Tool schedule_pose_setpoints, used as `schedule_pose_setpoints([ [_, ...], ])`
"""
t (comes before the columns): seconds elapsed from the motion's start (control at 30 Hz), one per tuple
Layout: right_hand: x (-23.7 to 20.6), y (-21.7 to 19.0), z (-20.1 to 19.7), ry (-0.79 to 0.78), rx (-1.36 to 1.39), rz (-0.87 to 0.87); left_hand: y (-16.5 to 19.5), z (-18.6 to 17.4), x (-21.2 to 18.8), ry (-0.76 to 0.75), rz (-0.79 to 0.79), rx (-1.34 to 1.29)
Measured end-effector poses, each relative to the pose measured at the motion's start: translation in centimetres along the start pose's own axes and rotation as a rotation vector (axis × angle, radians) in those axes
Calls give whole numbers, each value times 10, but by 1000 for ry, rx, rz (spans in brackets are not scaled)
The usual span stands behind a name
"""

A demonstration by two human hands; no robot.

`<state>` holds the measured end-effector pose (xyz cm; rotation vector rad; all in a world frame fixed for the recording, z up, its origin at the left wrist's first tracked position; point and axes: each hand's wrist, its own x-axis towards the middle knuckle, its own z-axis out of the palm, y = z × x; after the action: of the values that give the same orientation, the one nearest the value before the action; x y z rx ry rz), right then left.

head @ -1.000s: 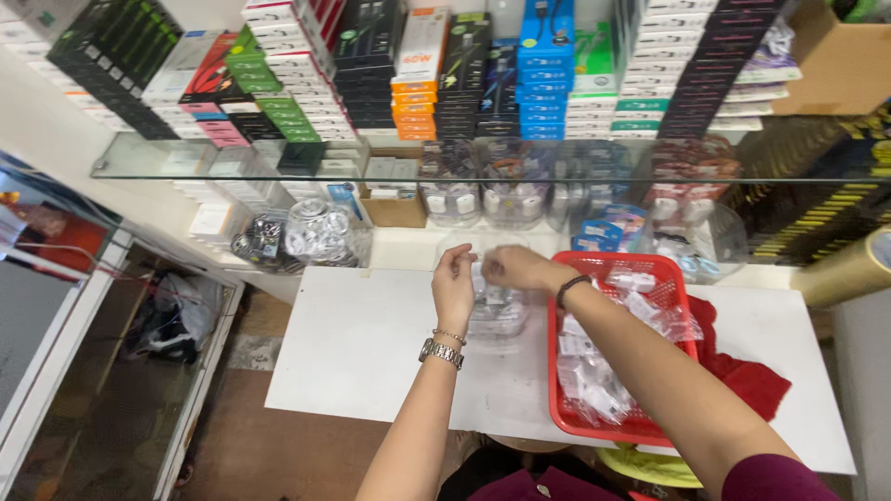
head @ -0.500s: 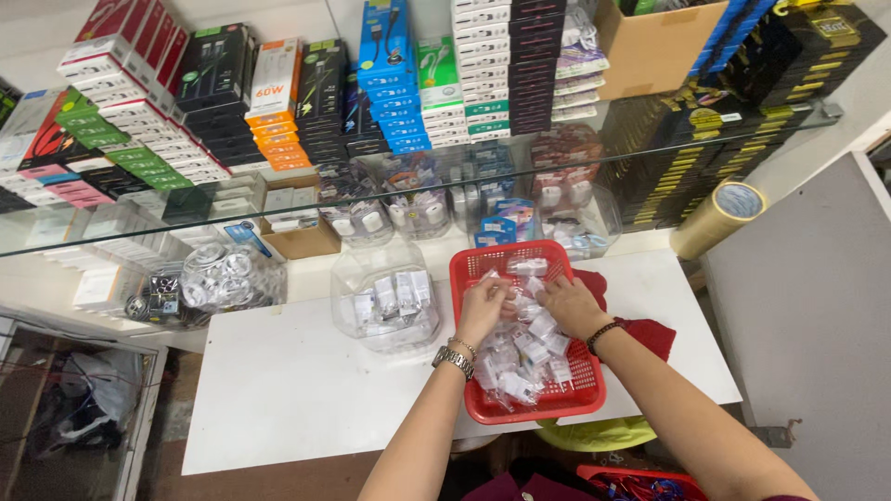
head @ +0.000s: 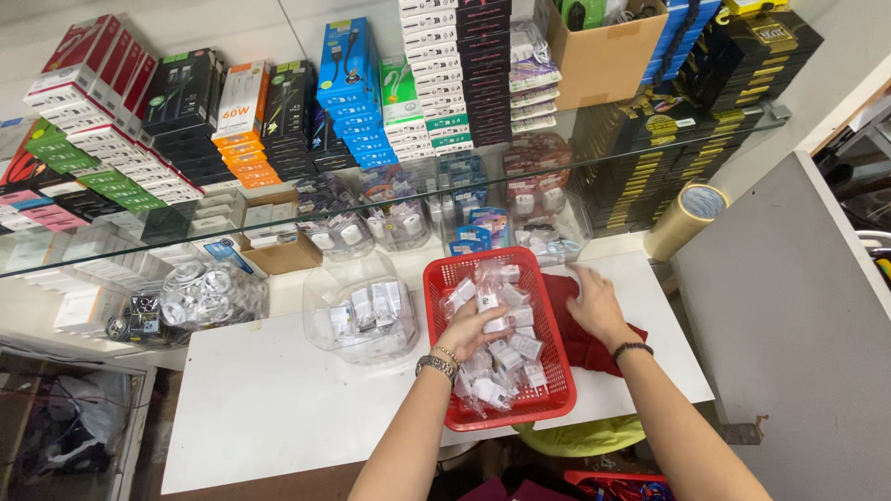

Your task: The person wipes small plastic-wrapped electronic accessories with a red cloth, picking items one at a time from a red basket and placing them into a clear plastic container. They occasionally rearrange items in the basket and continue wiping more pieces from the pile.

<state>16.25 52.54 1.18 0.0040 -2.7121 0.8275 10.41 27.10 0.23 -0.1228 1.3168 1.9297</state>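
Head view: a red plastic mesh basket (head: 557, 408) sits on the white bench (head: 269, 399), filled with small clear-wrapped white packets (head: 506, 348) heaped loosely so they can be picked one at a time. The left hand (head: 473, 327), with a metal watch on its wrist, reaches into the basket's middle, fingers curled around one packet (head: 495, 325) at the top of the heap; the rest of the packets lie under and at six o'clock of that hand. The right hand (head: 594, 306) rests just outside the basket at three o'clock, palm down and fingers spread flat on a red cloth (head: 580, 343), seemingly bracing there; it holds nothing. At nine o'clock of the basket stands a clear plastic tub (head: 360, 311) with a few similar packets inside, close enough for short reaches. At twelve o'clock a glass shelf (head: 390, 199) carries stacked coloured boxes, and a roll of brown tape (head: 687, 218) stands at two o'clock.
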Motion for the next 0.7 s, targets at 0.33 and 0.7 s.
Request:
schedule_pose_setpoints([
  [0.33,-51,0,-7,80,478,601,-10,-10,18,184,108,-359],
  [0.7,28,-119,7,137,116,196,-24,29,18,40,299,-430],
])
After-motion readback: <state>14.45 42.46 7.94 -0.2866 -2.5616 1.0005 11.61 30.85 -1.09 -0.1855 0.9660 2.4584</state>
